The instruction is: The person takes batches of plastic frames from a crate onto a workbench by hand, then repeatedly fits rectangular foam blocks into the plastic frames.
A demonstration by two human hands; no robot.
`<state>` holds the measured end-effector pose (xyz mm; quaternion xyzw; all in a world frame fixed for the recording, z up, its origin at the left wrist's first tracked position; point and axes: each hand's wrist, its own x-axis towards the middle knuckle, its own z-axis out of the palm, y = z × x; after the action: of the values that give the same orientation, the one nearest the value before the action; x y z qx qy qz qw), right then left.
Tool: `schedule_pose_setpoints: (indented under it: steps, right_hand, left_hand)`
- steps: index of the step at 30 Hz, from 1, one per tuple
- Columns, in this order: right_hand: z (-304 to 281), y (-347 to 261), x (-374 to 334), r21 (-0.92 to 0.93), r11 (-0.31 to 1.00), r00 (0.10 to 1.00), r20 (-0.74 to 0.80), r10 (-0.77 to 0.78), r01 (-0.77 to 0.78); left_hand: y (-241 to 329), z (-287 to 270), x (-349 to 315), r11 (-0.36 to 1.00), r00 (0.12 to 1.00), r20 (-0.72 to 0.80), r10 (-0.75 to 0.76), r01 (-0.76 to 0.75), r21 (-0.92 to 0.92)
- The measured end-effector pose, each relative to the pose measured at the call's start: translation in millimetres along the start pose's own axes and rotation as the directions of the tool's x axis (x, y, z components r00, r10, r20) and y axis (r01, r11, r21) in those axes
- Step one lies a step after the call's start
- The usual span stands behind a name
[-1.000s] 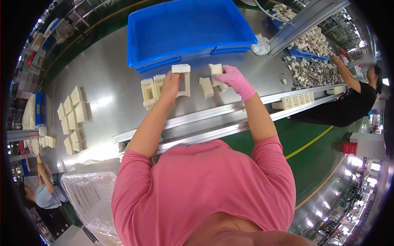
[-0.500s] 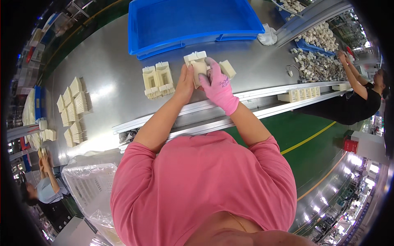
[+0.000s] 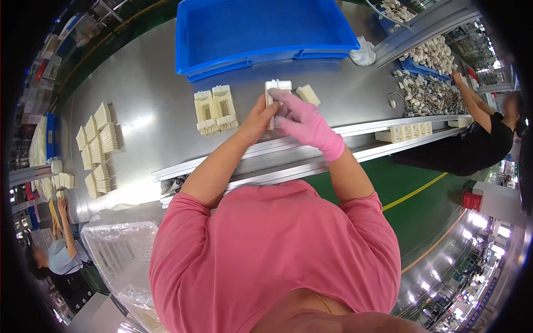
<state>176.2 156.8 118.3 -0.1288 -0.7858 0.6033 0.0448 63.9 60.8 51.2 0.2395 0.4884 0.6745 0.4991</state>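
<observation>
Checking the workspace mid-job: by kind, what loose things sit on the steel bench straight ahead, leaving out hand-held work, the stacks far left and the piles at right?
Large blue rectangular plastic tray: 1
Cream rectangular plastic frames, topmost only: 2
Small cream rectangular plastic block: 1
Crumpled white plastic bag: 1
Total: 5

Both bare forearms reach forward and slant inward, the left forearm (image 3: 219,164) mirrored by the right forearm (image 3: 351,175), until the hands nearly meet before the chest. The left hand (image 3: 256,121) is bare, its fingers closed and pointing inward. Opposite it — gloved in pink — the right hand (image 3: 305,123) arches palm-down, fingers bent toward the left ones.
</observation>
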Motion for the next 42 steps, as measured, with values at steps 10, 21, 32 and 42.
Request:
schedule_pose_setpoints:
  steps: [10,21,32,42]
  right_hand:
    - [-37.4,-11.2,-37.5,0.061,0.998,0.997,0.076,-0.018,0.013]
    - [-83.1,66.7,-59.9,-0.843,0.284,0.803,-0.528,-0.276,-0.457]
    - [-57.4,109.5,57.0,-0.839,0.325,0.849,-0.264,0.458,-0.436]
    - [-51.1,32.1,26.8,0.064,0.971,0.973,-0.012,0.231,-0.230]
  left_hand:
    - [45.8,10.8,-11.5,0.822,0.855,0.309,-0.416,0.210,0.529]
    - [51.3,-101.8,29.9,-0.314,0.907,0.152,-0.393,-0.288,0.905]
    - [65.3,-53.7,15.0,0.065,0.989,0.088,-0.119,-0.080,0.995]
    - [3.9,-31.4,24.1,0.965,0.942,-0.330,0.062,0.027,0.260]
